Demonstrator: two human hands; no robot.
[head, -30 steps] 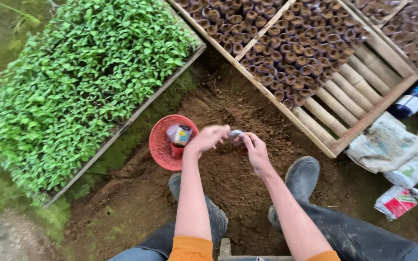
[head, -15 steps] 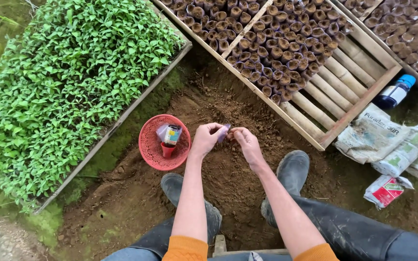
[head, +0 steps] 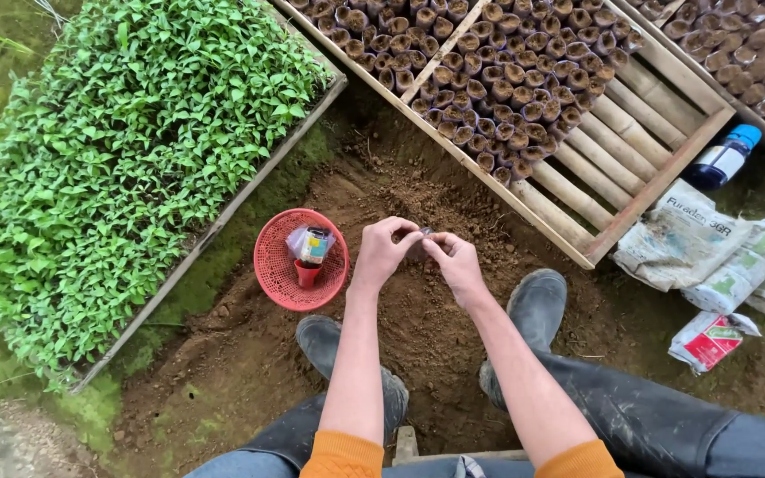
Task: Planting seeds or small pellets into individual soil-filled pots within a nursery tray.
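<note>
While green seedlings [head: 126,168] fill the big wooden bed at the left, a slatted wooden tray [head: 657,168] at the top holds rows of small soil-filled pots [head: 506,80]. Crumpled bags [head: 679,239] and 2 bottles lie at the right. On bare brown soil [head: 418,292] sits a red mesh basket [head: 269,274] with a small bottle inside. Between 2 dark boots, the left hand [head: 381,254] and right hand [head: 458,265] meet, fingertips pinching 1 small dark object [head: 423,237] too tiny to identify.
</note>
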